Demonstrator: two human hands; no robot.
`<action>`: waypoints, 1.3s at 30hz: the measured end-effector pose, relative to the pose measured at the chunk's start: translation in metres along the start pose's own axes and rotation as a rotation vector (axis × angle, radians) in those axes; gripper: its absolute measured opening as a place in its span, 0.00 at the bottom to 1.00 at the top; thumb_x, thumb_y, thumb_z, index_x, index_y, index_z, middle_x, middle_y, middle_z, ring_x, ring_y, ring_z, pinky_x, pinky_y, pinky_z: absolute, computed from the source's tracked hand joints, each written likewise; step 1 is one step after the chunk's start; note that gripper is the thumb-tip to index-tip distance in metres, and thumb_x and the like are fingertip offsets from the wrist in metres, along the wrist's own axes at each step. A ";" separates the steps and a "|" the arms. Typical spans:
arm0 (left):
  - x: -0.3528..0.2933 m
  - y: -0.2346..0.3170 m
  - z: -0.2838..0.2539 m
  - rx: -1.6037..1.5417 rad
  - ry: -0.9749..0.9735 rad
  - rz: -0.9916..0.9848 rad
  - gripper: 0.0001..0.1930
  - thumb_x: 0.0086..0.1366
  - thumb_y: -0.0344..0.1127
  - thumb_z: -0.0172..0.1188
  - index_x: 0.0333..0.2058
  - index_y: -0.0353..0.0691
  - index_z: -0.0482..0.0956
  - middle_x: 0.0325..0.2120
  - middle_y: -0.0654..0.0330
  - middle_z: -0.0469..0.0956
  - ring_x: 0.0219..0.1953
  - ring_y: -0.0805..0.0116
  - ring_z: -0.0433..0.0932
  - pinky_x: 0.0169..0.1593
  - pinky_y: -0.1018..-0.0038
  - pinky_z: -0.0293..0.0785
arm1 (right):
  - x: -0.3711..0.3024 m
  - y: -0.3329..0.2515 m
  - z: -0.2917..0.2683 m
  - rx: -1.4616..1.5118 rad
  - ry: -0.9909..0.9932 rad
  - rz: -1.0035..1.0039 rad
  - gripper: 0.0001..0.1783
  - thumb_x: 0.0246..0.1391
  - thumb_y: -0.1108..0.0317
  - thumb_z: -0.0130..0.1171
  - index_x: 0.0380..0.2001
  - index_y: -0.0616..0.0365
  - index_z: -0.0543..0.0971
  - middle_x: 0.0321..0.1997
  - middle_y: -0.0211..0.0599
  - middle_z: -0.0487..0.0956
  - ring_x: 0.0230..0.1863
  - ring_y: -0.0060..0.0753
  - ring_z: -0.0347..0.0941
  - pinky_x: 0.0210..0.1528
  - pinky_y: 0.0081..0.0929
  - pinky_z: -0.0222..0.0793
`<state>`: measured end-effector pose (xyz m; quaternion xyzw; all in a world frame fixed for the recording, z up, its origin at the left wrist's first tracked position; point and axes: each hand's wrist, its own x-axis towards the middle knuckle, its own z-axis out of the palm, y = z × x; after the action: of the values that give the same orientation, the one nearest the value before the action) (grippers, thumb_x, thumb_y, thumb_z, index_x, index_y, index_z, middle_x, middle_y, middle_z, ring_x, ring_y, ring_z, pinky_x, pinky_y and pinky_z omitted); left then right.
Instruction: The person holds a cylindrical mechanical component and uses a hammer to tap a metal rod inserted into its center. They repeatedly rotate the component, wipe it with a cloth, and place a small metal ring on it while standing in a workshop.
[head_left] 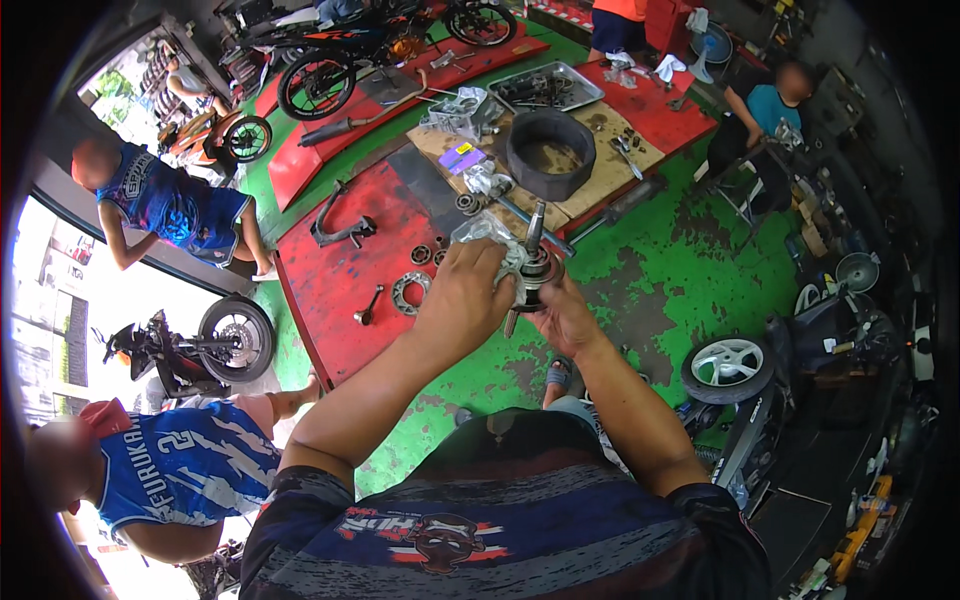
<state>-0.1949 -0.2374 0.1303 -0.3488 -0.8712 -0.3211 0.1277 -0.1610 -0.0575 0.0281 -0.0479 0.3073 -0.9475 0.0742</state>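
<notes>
In front of me my right hand (565,318) grips a metal crankshaft (537,240) from its right side, fingers wrapped round the lower part. The crankshaft stands roughly upright, its tapered end pointing up. From the left, my left hand (465,285) presses a crumpled whitish rag (514,262) against the crankshaft, with the fingers bent over the cloth. A clear plastic bag (482,226) lies just beyond the left knuckles. On the red bench near my left forearm are a round metal ring part (410,293) and a small connecting rod (370,304).
A black many-sided basin (550,155) and a metal parts tray (546,88) stand farther up the red bench (330,290). A long-handled tool (530,220) lies behind the crankshaft. People are at left and right. A scooter wheel (728,368) is at right.
</notes>
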 end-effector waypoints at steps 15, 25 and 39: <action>0.013 0.048 -0.043 0.159 0.045 0.265 0.24 0.49 0.26 0.71 0.48 0.34 0.79 0.43 0.51 0.79 0.45 0.50 0.79 0.47 0.60 0.77 | 0.028 -0.006 0.057 -0.468 0.028 -0.437 0.52 0.46 0.75 0.75 0.68 0.56 0.53 0.64 0.40 0.68 0.63 0.33 0.69 0.66 0.35 0.68; 0.063 0.081 -0.001 0.574 0.183 0.365 0.17 0.54 0.31 0.58 0.43 0.32 0.78 0.38 0.54 0.78 0.42 0.62 0.78 0.46 0.73 0.77 | 0.039 0.005 0.058 -0.549 0.096 -0.593 0.51 0.48 0.75 0.73 0.68 0.55 0.51 0.62 0.40 0.69 0.61 0.33 0.70 0.64 0.34 0.69; 0.051 0.094 0.005 0.495 0.107 0.430 0.21 0.53 0.32 0.60 0.47 0.32 0.77 0.45 0.52 0.78 0.48 0.58 0.77 0.50 0.68 0.78 | 0.034 -0.001 0.041 -0.388 0.201 -0.516 0.52 0.47 0.78 0.73 0.68 0.56 0.50 0.62 0.41 0.68 0.61 0.34 0.71 0.64 0.33 0.70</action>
<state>-0.1668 -0.1556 0.1929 -0.4656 -0.8213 -0.0834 0.3189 -0.1895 -0.0860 0.0637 -0.0437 0.4653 -0.8590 -0.2092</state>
